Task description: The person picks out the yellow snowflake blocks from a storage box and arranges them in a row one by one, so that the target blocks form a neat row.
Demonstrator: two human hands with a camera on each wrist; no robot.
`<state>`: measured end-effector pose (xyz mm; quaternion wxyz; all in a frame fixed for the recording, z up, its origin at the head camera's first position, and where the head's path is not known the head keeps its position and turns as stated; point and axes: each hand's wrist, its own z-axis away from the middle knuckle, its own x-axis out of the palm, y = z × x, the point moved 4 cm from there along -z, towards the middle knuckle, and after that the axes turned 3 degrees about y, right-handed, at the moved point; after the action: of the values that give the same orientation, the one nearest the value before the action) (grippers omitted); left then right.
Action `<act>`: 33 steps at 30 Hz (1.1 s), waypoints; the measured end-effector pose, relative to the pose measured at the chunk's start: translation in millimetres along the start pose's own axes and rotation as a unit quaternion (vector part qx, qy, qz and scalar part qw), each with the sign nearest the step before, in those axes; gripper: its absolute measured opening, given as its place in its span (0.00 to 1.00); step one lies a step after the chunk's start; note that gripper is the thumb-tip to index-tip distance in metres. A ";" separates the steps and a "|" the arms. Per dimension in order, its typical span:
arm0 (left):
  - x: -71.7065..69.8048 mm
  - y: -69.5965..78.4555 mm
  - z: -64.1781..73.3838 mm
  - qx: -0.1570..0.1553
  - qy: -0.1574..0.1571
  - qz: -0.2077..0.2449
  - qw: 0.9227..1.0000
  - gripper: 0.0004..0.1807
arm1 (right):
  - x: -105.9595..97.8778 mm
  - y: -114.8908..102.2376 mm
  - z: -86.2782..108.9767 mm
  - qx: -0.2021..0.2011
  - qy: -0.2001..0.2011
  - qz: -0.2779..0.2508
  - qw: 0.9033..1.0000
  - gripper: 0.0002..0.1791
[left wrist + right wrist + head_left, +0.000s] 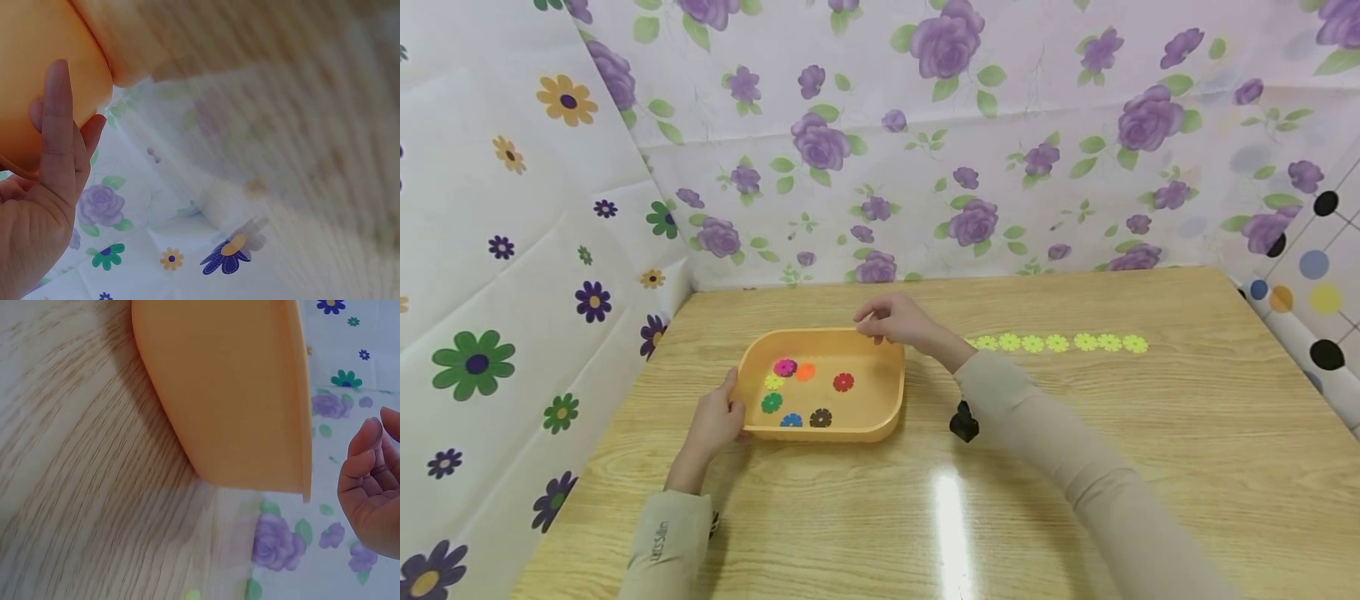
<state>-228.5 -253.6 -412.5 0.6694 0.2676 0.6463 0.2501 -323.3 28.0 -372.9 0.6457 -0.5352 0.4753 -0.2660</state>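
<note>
My left hand (715,421) grips the orange plastic basket (891,429) at its left front corner, thumb at the rim and fingers along the outer wall. Over the basket's far right rim hovers my right hand (895,321), fingers loosely curled; the right wrist view shows no piece between them. Inside the basket lie several notched flower-shaped discs: a red disc (843,382), an orange disc (806,372), a green disc (772,402), a brown disc (821,418), a blue disc (791,421), a yellow disc (773,382) and a magenta disc (785,367) overlapping a purple one.
To the right, a row of yellow-green flower discs (1057,343) runs across the wooden table (1150,433), its left end partly hidden by the right forearm. A small black object (964,423) shows beside the right sleeve. Flower-printed sheets (820,142) hang behind and at the left.
</note>
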 end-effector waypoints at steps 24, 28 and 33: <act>-1.3 -1.1 -1.3 -0.020 -0.008 -0.007 1.000 0.32 | 76.1 0.4 -39.7 0.006 -0.185 0.122 0.975 0.23; -1.1 0.2 -2.0 -0.017 -0.002 -0.017 1.000 0.32 | 88.0 5.5 -40.6 0.007 -0.226 0.148 0.963 0.25; -0.6 0.5 -1.4 -0.018 0.004 -0.015 1.000 0.32 | 97.9 8.2 -38.1 0.016 -0.283 0.189 0.940 0.31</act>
<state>-229.9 -253.6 -411.7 0.6757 0.2445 0.6480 0.2527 -319.0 -69.8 -411.9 0.8004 -0.4780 0.3615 0.0155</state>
